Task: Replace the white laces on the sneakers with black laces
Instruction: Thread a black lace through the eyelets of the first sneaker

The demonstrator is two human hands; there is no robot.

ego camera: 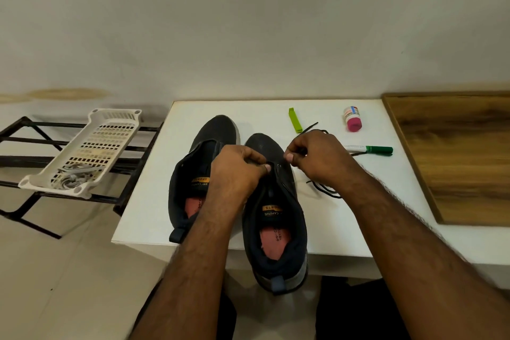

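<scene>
Two dark sneakers are sitting on the white bench, the nearer one (276,218) overhanging its front edge, the other (198,171) just beside it. The left hand (237,171) is pinching the nearer sneaker's eyelet edge; the right hand (317,157) is pinching one black lace (323,188). Farther back are lying one green marker (378,149), one green clip (294,120) and one pink-capped bottle (352,119)

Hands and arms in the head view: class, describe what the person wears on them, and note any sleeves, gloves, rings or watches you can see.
Both arms are bare from the bottom edge of the frame to the wrist, with no sleeve showing. The left hand and the right hand wear no gloves. No ring, watch or band shows on the fingers or wrists. The forearms are visibly hairy.
</scene>
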